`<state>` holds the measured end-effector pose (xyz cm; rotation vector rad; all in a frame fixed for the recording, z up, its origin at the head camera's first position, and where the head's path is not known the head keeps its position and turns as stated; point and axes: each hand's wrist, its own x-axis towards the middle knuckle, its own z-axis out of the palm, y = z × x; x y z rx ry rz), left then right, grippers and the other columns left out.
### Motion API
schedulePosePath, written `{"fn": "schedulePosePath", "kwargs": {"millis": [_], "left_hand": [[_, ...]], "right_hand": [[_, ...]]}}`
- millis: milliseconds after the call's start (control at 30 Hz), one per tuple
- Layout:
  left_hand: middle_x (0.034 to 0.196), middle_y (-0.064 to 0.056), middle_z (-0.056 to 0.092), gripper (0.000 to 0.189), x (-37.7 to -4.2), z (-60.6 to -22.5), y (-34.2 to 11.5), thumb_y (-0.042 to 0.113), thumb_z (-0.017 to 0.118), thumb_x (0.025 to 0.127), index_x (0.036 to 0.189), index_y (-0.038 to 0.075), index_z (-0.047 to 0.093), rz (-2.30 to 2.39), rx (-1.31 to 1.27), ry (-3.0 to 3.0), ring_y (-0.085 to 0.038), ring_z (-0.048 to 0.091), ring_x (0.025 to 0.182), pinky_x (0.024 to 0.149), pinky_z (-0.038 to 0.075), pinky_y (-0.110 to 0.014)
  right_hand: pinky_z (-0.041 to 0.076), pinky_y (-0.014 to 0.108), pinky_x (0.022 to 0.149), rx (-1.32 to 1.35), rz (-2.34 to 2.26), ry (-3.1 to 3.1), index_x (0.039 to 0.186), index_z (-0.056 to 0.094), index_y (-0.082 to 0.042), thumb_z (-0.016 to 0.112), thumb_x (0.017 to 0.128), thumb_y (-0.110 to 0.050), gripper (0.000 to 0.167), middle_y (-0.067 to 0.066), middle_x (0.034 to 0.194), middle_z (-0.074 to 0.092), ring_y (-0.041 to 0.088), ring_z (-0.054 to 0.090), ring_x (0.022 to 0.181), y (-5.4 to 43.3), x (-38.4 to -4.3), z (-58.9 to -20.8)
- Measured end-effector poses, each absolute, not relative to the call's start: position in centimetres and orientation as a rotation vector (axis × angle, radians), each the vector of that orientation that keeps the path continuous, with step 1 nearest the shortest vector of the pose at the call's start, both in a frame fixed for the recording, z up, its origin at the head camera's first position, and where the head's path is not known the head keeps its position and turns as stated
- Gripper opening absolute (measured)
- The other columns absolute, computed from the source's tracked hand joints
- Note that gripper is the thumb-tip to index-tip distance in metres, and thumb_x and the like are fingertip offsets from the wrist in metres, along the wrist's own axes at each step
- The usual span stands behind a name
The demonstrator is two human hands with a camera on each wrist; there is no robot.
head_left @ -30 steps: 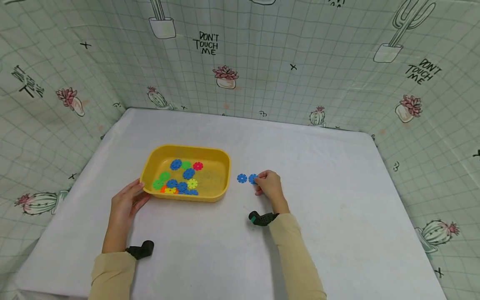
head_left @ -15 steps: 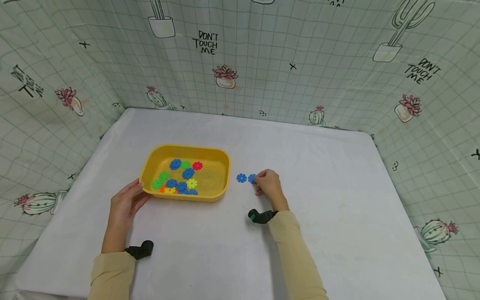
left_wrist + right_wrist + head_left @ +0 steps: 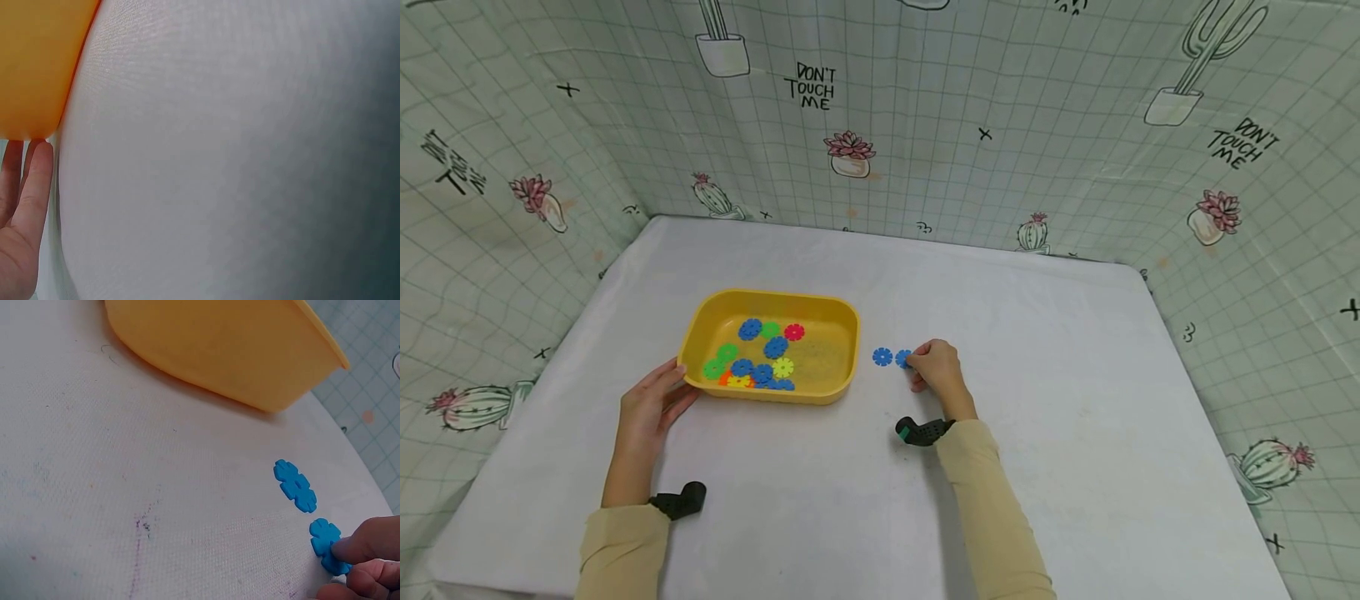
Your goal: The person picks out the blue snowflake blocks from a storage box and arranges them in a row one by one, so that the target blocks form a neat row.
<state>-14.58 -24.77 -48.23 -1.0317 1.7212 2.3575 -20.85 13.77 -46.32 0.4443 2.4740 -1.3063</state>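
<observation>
A yellow tray (image 3: pixel 775 397) holds several notched, flower-shaped plastic discs in blue, green, red, yellow and orange. My left hand (image 3: pixel 643 410) touches the tray's near left corner; in the left wrist view its fingers (image 3: pixel 36 181) are straight, tips against the yellow wall. Right of the tray, one blue flower disc (image 3: pixel 882 357) lies flat on the white cloth. Just beside it my right hand (image 3: pixel 938 371) holds a second blue flower disc (image 3: pixel 325 536) at the table surface, thumb on top and the other fingers curled. The hand partly hides that disc.
White cloth covers the table (image 3: pixel 1075 400). Behind and at both sides hangs a grid-patterned curtain (image 3: pixel 925 117) with cactus prints. A dark wrist device (image 3: pixel 681 501) sits on the left wrist, and another wrist device (image 3: pixel 922 432) on the right.
</observation>
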Motion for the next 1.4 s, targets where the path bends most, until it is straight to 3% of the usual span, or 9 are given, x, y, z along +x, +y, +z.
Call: {"fn": "schedulePosePath", "kwargs": {"millis": [333, 567, 733, 1000, 1233, 1400], "left_hand": [[0.107, 0.010, 0.057, 0.070, -14.5, -48.1, -24.7, 0.039, 0.080, 0.069, 0.131, 0.019, 0.055, 2.378, -1.028, 1.707, -0.004, 0.064, 0.083, 0.072, 0.055, -0.017], [0.104, 0.012, 0.056, 0.064, -13.6, -45.2, -23.6, 0.034, 0.073, 0.079, 0.136, 0.017, 0.049, 2.327, -1.026, 1.729, -0.002, 0.063, 0.082, 0.073, 0.055, -0.016], [0.102, 0.013, 0.055, 0.067, -13.3, -44.1, -23.3, 0.032, 0.072, 0.081, 0.140, 0.015, 0.044, 2.336, -1.013, 1.683, -0.002, 0.062, 0.081, 0.073, 0.055, -0.016], [0.099, 0.014, 0.059, 0.060, -13.9, -46.5, -24.2, 0.037, 0.076, 0.075, 0.129, 0.021, 0.057, 2.329, -1.008, 1.754, -0.003, 0.064, 0.081, 0.073, 0.055, -0.017], [0.108, 0.009, 0.057, 0.072, -14.5, -48.2, -25.0, 0.038, 0.080, 0.069, 0.132, 0.019, 0.054, 2.364, -1.007, 1.693, -0.004, 0.065, 0.081, 0.072, 0.055, -0.018], [0.108, 0.010, 0.057, 0.077, -14.5, -48.3, -25.1, 0.039, 0.082, 0.066, 0.134, 0.018, 0.052, 2.368, -1.022, 1.680, -0.003, 0.065, 0.080, 0.072, 0.055, -0.017]], "right_hand": [[0.052, 0.022, 0.045, 0.444, -1.304, 2.477, 0.093, 0.057, 0.000, 0.060, 0.088, -0.012, 0.014, 0.005, 0.059, 0.053, 0.011, 0.054, 0.042, 13.7, -20.9, -46.4], [0.052, 0.021, 0.045, 0.449, -1.311, 2.474, 0.095, 0.056, -0.001, 0.059, 0.089, -0.012, 0.013, 0.005, 0.061, 0.053, 0.011, 0.054, 0.043, 13.6, -20.9, -46.4], [0.053, 0.022, 0.046, 0.456, -1.398, 2.455, 0.097, 0.055, 0.001, 0.056, 0.090, -0.011, 0.014, 0.006, 0.064, 0.054, 0.010, 0.055, 0.042, 13.7, -20.7, -46.2], [0.053, 0.022, 0.050, 0.431, -1.445, 2.499, 0.107, 0.054, -0.001, 0.054, 0.091, -0.016, 0.021, 0.007, 0.071, 0.055, 0.012, 0.056, 0.048, 13.3, -19.9, -45.3], [0.047, 0.018, 0.052, 0.273, -1.474, 2.636, 0.104, 0.058, 0.000, 0.058, 0.089, -0.015, 0.021, 0.008, 0.082, 0.054, 0.014, 0.052, 0.061, 12.1, -19.0, -43.7], [0.046, 0.021, 0.063, 0.147, -1.489, 2.690, 0.101, 0.060, -0.002, 0.060, 0.089, -0.016, 0.019, 0.010, 0.089, 0.059, 0.018, 0.053, 0.077, 10.9, -18.3, -42.7]]}}
